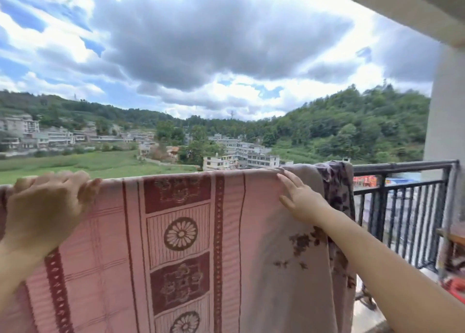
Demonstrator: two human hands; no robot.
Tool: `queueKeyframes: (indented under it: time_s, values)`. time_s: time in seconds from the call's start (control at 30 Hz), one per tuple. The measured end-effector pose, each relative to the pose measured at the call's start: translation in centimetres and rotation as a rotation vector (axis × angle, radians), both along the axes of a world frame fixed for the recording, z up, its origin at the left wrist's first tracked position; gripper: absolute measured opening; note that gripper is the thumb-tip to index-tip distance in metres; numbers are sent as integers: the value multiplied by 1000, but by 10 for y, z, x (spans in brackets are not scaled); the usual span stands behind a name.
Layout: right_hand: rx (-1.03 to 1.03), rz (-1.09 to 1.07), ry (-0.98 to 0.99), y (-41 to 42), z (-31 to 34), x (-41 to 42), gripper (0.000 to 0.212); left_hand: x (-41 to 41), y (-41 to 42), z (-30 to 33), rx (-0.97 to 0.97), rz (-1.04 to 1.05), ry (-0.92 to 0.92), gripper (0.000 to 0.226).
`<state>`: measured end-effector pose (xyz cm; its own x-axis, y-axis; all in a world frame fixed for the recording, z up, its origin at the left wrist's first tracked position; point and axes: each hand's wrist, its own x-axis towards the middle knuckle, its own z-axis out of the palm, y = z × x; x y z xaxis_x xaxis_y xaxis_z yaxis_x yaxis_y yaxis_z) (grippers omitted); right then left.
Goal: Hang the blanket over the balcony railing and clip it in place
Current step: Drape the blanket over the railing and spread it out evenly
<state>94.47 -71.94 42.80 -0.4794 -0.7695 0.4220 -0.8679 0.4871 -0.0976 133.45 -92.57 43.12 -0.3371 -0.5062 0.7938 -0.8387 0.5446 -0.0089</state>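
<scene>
Draping pink maroon-patterned blanket [176, 232]

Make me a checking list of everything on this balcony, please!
Surface: black metal balcony railing, bare at right.
Job's things: pink woven blanket with dark red flower panels draped over the rail; no clips seen.
Clutter: beige cloth with brown flower print hanging beside the blanket; blurred red things low right.
Hands: left hand curls over the blanket's top edge; right hand rests flat on it.
Cables: nothing seen.
Surroundings: white pillar, houses, green hills, cloudy sky.
</scene>
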Motion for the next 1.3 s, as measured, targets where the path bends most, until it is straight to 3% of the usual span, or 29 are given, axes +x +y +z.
queueKeyframes:
  time_s: [0.1,0.17,0.33,0.47,0.6,0.77,0.93,1.1,1.3]
  values:
    - [116,-42,-111,35,-18,-61,57,-24,7,9,112,151,93,60]
    - [94,12,-114,51,-25,-87,57,-64,33,14,84,133,102,64]
    - [-213,185,-167,73,-14,-139,39,-234,115,25,56,-15,-126,49]
    - [-497,82,-313,84,-2,-192,34,-346,145,32,51,-105,-274,51]
    - [-585,27,-422,79,5,-234,36,-425,162,44,122,-253,-212,47]
    - [-520,154,-515,44,4,-251,32,-454,136,39,43,-277,106,37]
    - [-616,248,-453,34,35,-282,35,-464,127,29,-54,-165,165,42]
    - [-635,48,-208,52,67,-376,38,-467,134,30,-67,-49,140,51]
    - [-711,-136,-186,89,86,-503,40,-472,146,30,-15,74,129,58]
